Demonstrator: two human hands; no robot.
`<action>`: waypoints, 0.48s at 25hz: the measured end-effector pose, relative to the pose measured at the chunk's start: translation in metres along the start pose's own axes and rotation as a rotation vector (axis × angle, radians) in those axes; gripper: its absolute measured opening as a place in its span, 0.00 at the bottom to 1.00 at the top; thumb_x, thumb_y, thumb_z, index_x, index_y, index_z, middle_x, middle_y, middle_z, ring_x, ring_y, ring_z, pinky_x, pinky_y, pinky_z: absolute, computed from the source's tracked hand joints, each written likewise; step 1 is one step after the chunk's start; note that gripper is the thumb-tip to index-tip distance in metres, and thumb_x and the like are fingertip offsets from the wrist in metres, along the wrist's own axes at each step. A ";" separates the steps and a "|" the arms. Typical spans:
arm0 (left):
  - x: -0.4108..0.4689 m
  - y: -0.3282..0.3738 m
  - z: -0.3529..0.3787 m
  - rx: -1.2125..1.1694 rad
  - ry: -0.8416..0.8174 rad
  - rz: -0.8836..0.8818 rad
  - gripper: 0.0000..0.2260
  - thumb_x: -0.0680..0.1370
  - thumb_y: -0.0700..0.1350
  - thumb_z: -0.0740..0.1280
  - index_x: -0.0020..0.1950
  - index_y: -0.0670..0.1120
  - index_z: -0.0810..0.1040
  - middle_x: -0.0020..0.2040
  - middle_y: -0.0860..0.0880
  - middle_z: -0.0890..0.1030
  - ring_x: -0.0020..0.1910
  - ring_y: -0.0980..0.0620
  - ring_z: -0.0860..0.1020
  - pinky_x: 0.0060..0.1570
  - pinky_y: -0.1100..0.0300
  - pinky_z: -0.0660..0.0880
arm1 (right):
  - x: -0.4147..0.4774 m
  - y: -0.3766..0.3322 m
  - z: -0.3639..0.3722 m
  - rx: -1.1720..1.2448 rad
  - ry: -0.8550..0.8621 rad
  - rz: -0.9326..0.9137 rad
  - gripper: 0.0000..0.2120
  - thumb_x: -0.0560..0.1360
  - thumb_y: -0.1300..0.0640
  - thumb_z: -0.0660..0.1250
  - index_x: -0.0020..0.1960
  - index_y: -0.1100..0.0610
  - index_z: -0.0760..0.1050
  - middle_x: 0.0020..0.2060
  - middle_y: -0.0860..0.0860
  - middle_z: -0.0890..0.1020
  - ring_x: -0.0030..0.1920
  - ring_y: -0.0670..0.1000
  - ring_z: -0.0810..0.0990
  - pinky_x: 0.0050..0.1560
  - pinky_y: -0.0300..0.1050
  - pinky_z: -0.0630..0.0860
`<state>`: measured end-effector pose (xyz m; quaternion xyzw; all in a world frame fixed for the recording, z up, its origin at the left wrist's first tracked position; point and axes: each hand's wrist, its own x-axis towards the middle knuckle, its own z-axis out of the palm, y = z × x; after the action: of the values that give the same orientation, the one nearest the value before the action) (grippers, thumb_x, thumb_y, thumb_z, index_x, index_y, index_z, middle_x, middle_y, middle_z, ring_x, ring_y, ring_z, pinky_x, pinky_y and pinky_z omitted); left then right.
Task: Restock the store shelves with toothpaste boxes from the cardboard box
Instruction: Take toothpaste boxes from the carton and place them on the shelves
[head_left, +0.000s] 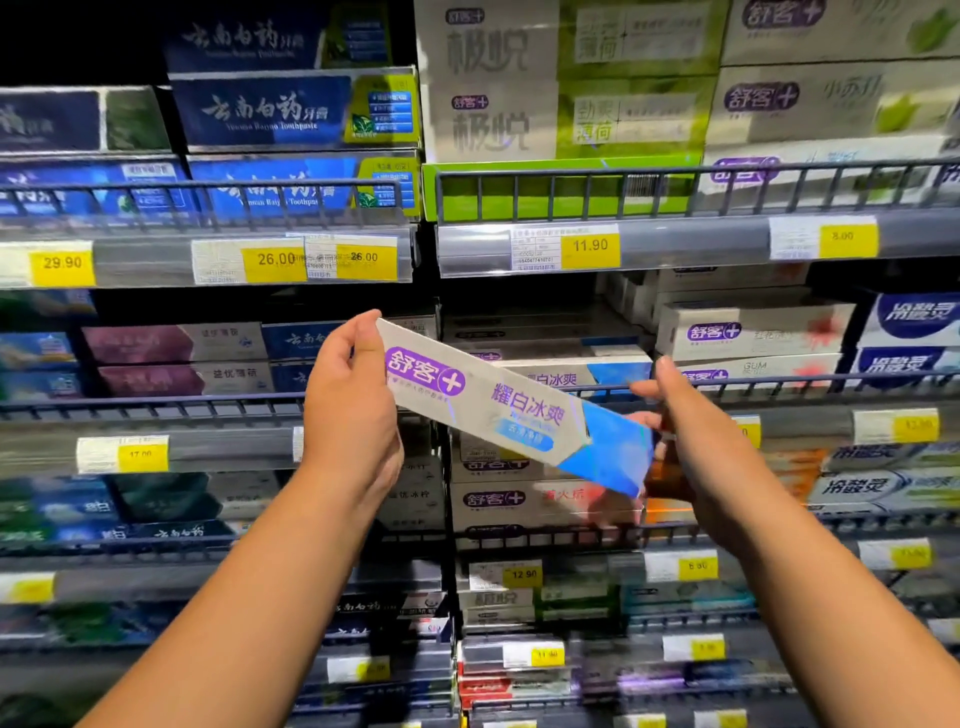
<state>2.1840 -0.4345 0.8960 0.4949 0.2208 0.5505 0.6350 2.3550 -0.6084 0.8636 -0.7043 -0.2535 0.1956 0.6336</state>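
I hold one long toothpaste box, white with a purple logo and a blue end, tilted down to the right in front of the shelves. My left hand pinches its upper left end, thumb on the front face. My right hand grips the blue lower right end from behind. Straight behind the box, on the middle shelf, lies a matching white-and-blue box atop a stack. The cardboard box is out of view.
Shelves run in several tiers with wire rails along their fronts and yellow price tags. Blue boxes fill the upper left, white and green boxes the upper right. More stacks sit on the lower tiers.
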 end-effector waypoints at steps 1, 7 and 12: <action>0.000 0.001 0.002 -0.043 0.044 -0.017 0.08 0.82 0.50 0.60 0.53 0.50 0.76 0.38 0.49 0.79 0.35 0.54 0.77 0.39 0.58 0.75 | -0.002 0.002 0.000 -0.007 -0.046 -0.003 0.27 0.67 0.27 0.62 0.56 0.44 0.76 0.50 0.46 0.82 0.46 0.49 0.80 0.48 0.52 0.76; 0.004 -0.007 0.001 0.007 0.009 -0.025 0.08 0.82 0.51 0.59 0.55 0.50 0.75 0.50 0.46 0.82 0.49 0.49 0.80 0.59 0.50 0.76 | -0.005 -0.005 0.003 -0.078 0.129 -0.285 0.29 0.69 0.54 0.75 0.68 0.46 0.71 0.59 0.48 0.79 0.60 0.47 0.77 0.61 0.50 0.75; 0.011 -0.013 -0.011 0.398 -0.145 0.106 0.19 0.76 0.46 0.69 0.65 0.55 0.72 0.60 0.50 0.79 0.58 0.51 0.79 0.61 0.49 0.74 | 0.011 -0.021 0.005 -0.181 0.323 -0.429 0.28 0.72 0.59 0.72 0.70 0.48 0.68 0.63 0.51 0.74 0.60 0.45 0.72 0.58 0.41 0.71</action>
<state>2.1846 -0.4194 0.8833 0.6598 0.2525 0.4916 0.5092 2.3579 -0.5963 0.8841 -0.7103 -0.3090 -0.0813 0.6272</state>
